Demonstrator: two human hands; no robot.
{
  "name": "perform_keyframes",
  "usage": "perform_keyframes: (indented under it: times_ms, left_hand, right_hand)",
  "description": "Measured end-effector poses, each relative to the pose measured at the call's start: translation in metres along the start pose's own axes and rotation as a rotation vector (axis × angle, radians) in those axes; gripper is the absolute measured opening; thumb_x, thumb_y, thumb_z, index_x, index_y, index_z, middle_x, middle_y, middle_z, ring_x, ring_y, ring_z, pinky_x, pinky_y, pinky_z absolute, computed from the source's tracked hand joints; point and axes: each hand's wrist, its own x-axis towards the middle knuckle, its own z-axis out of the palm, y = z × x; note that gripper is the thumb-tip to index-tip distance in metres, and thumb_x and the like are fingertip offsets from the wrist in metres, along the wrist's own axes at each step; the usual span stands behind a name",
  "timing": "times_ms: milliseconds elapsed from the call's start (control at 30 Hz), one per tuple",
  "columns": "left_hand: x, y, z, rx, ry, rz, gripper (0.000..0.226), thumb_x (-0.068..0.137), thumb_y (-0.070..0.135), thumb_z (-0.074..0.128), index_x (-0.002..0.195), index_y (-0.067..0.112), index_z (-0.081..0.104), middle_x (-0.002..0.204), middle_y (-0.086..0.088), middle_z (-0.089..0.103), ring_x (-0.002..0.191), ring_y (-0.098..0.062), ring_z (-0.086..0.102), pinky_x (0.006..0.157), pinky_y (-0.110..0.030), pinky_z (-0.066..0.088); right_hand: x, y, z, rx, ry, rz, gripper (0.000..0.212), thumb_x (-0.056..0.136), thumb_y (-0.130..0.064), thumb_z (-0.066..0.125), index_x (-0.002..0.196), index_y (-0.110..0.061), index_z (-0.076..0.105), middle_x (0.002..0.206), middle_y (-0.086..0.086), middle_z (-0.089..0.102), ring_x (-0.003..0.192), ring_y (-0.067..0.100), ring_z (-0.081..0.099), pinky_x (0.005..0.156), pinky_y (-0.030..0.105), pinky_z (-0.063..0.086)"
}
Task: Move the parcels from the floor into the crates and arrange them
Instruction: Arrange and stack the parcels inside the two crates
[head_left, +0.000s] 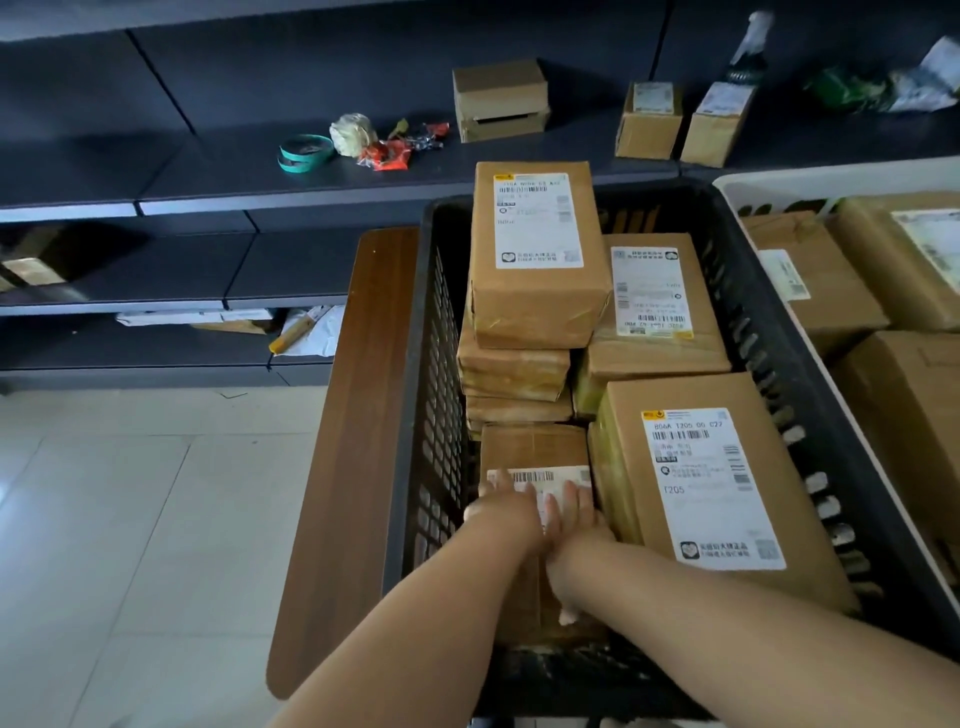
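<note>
1. Brown cardboard parcels fill the black crate (779, 332), which stands on a wooden tabletop (358, 415).
2. Both hands reach down into the near left corner of the crate and lie on the low parcel (535, 452) there.
3. The left hand (506, 506) lies flat on the top of this parcel, with fingers stretched forward over its white label; it presses or touches, and the fingers are not curled around anything.
4. The right hand (574, 519) is just beside the left one, touching it at the wrist. Its fingers point forward along the right edge of the same parcel, next to the wall of the big parcel. I cannot tell if the thumb or fingertips hook over the edge, because the motion blur and the forearm hide them.
5. Just to the right of the right hand stands the big parcel (717, 488) with a white label reading T205.
6. Beyond the hands, a stack of parcels rises, and the top parcel (537, 254) lies above the crate rim.
7. Further right of the right hand, a white crate (769, 182) holds more brown parcels.
8. Far beyond the hands, dark shelves (208, 171) carry small cartons and a green tape roll (305, 152).
</note>
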Motion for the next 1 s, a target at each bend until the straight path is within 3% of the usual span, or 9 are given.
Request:
perform_keyframes:
  times_ms: [100,167,267,367,467,567,633,767,1000]
  left_hand:
    - [-0.005,0.002,-0.011,-0.110,0.098,-0.042,0.051,0.096,0.022,0.046,0.144,0.015,0.032,0.152,-0.013,0.025,0.137,-0.032,0.031,0.104,-0.043,0.038]
    - [-0.014,0.000,-0.027,-0.411,0.383,0.020,0.039,0.095,0.019,0.049,0.133,0.014,0.046,0.136,-0.008,0.048,0.121,-0.025,0.050,0.095,-0.036,0.047]
    - [-0.038,-0.010,-0.057,-0.739,1.002,0.354,0.029,0.092,0.015,0.047,0.120,0.016,0.056,0.115,0.005,0.056,0.105,-0.016,0.057,0.082,-0.030,0.051]
    - [-0.061,-0.023,-0.087,-0.967,1.430,0.424,0.011,0.090,0.015,0.051,0.098,0.021,0.057,0.088,0.016,0.050,0.085,-0.013,0.053,0.070,-0.021,0.044]
    - [-0.062,-0.029,-0.126,-1.277,1.272,0.319,0.024,0.091,0.023,0.055,0.115,0.024,0.050,0.111,0.007,0.054,0.106,-0.016,0.053,0.088,-0.027,0.044]
    - [-0.059,-0.022,-0.153,-1.360,0.844,0.262,0.060,0.094,0.034,0.053,0.145,0.018,0.027,0.148,-0.002,0.038,0.134,-0.021,0.039,0.102,-0.030,0.035]
    - [-0.058,-0.016,-0.154,-1.313,0.720,0.296,0.061,0.096,0.033,0.050,0.148,0.014,0.023,0.149,-0.003,0.038,0.133,-0.020,0.040,0.094,-0.024,0.034]
    - [-0.057,-0.019,-0.136,-1.255,0.846,0.268,0.051,0.091,0.032,0.058,0.136,0.015,0.041,0.130,-0.001,0.055,0.102,-0.008,0.053,0.075,-0.018,0.041]
    - [-0.087,-0.025,-0.082,-1.303,0.976,0.262,0.050,0.078,0.032,0.074,0.117,0.019,0.047,0.114,0.004,0.054,0.094,-0.006,0.055,0.065,-0.011,0.044]
  right_hand:
    - [-0.001,-0.003,-0.023,0.007,-0.055,-0.017,0.063,0.101,-0.022,0.032,0.149,-0.005,-0.004,0.157,0.019,-0.008,0.146,0.033,-0.003,0.118,0.041,0.004]
    - [-0.010,-0.001,-0.051,0.038,0.003,-0.081,0.055,0.098,-0.018,0.037,0.148,-0.007,0.019,0.154,0.015,0.020,0.142,0.031,0.023,0.114,0.039,0.022]
    - [-0.040,0.019,-0.104,0.310,0.499,-0.173,0.026,0.088,-0.012,0.049,0.110,-0.019,0.061,0.114,0.003,0.060,0.104,0.024,0.059,0.078,0.031,0.049]
    - [-0.068,0.047,-0.143,0.600,0.979,-0.215,0.017,0.088,-0.008,0.046,0.078,-0.017,0.056,0.079,-0.007,0.056,0.073,0.015,0.054,0.055,0.020,0.036]
    - [-0.077,0.065,-0.173,0.914,1.200,-0.196,0.013,0.089,-0.011,0.051,0.099,-0.017,0.055,0.092,-0.013,0.050,0.088,0.011,0.051,0.066,0.017,0.039]
    - [-0.055,0.069,-0.195,1.153,0.873,-0.123,0.058,0.091,-0.029,0.057,0.142,-0.017,0.032,0.144,-0.001,0.039,0.131,0.018,0.039,0.102,0.031,0.036]
    - [-0.042,0.068,-0.201,1.283,0.687,-0.186,0.062,0.092,-0.035,0.056,0.145,-0.018,0.028,0.148,0.000,0.038,0.135,0.021,0.037,0.105,0.034,0.034]
    - [-0.037,0.057,-0.184,1.288,0.727,-0.210,0.059,0.088,-0.028,0.062,0.139,-0.016,0.037,0.136,0.001,0.052,0.124,0.021,0.050,0.099,0.032,0.042]
    - [-0.080,0.040,-0.134,1.209,0.816,-0.189,0.081,0.085,-0.040,0.063,0.149,-0.016,0.020,0.153,0.002,0.024,0.141,0.020,0.025,0.113,0.036,0.026]
